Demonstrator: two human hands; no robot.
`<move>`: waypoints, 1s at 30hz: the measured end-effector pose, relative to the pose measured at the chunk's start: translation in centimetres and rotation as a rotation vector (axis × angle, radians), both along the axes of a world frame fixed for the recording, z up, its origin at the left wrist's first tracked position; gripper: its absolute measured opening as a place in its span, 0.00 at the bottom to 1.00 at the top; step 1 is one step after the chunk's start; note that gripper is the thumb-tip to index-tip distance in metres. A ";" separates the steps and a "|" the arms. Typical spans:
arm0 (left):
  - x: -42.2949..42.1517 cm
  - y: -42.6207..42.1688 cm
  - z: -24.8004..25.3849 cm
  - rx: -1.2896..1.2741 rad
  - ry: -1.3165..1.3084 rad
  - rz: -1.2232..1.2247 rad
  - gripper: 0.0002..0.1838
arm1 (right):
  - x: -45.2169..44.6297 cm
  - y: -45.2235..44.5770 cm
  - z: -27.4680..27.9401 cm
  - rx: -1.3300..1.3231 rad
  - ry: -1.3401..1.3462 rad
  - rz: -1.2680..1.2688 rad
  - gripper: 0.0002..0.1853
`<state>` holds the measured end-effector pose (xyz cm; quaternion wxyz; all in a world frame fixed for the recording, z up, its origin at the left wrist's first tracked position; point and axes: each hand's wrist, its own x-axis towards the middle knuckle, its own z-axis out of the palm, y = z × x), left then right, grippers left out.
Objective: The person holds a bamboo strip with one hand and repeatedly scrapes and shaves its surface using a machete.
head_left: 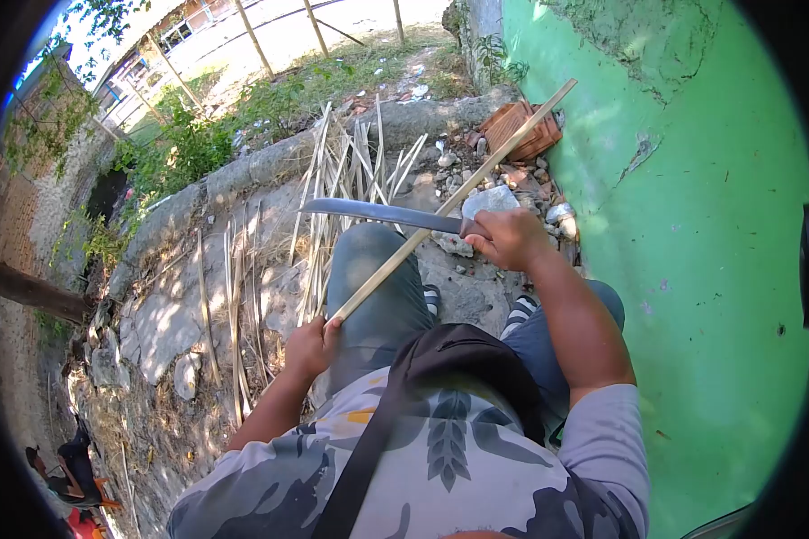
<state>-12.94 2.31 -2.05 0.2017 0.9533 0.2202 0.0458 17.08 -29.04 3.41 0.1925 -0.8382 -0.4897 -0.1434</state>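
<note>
My left hand is closed around the lower end of a long pale bamboo strip. The strip slants up and to the right, passing over my knee. My right hand grips the brown handle of a machete, whose long grey blade points left. Blade and strip cross in front of my knee; whether they touch I cannot tell. Beyond the knee, several split bamboo strips lie in a loose pile. More thin strips lie on the ground at my left.
A green wall with peeling patches runs close along my right. Roof tiles, rubble and a pale stone block lie at its foot. A low concrete kerb crosses ahead. A dark log juts in from the left.
</note>
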 end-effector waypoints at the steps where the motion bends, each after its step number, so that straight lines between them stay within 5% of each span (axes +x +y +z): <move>1: 0.0 0.2 -0.5 0.002 -0.016 -0.011 0.27 | 0.0 0.2 0.4 -0.003 -0.002 0.007 0.21; 10: 0.2 0.9 -2.5 -0.028 -0.074 0.024 0.28 | 2.5 0.8 -0.5 -0.078 0.256 -0.321 0.25; 20: 0.9 1.4 -4.0 -0.049 -0.090 0.004 0.27 | 0.9 1.0 0.7 -0.098 0.051 -0.058 0.24; 27: 1.1 0.9 -3.2 0.014 -0.150 -0.001 0.28 | 6.1 -0.5 -2.8 0.023 0.331 -0.458 0.26; 30: 1.2 1.2 -3.0 0.052 -0.119 -0.038 0.27 | 6.1 -0.8 -2.8 0.000 0.269 -0.406 0.27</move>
